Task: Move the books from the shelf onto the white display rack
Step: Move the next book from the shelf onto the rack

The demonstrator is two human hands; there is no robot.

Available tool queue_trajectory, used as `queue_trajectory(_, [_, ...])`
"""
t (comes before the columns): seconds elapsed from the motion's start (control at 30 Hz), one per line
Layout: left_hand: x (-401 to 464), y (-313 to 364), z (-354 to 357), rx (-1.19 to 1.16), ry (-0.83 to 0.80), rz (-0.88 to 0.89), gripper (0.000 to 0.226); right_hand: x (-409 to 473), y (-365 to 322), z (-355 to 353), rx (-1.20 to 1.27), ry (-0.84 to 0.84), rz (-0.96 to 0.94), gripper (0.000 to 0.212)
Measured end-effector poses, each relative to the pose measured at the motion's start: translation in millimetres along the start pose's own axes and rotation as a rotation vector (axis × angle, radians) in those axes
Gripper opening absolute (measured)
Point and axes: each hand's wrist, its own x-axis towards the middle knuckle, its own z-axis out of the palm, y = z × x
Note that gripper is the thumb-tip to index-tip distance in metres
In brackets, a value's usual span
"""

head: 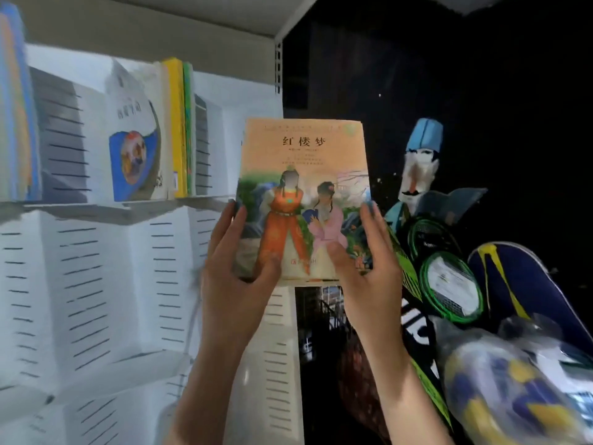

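Book (305, 187) upright between both hands, left grip (231, 271) and right grip (369, 268) clasping its lower edges

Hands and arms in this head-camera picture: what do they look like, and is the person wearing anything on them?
Two bare human arms rise from the bottom edge. No sleeves, gloves, watch, rings or bracelets show on the left hand or the right hand. The forearms are slim and the fingers long. The fingertips by the book's edges look bluish, perhaps nail polish, but the picture is too blurred to be sure.
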Motion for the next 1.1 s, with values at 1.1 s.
queue_trajectory(1.1, [192,-52,22,0.352,-0.416,-0.030,0.073,162,59,108,-0.010,0.000,-0.200,0.065])
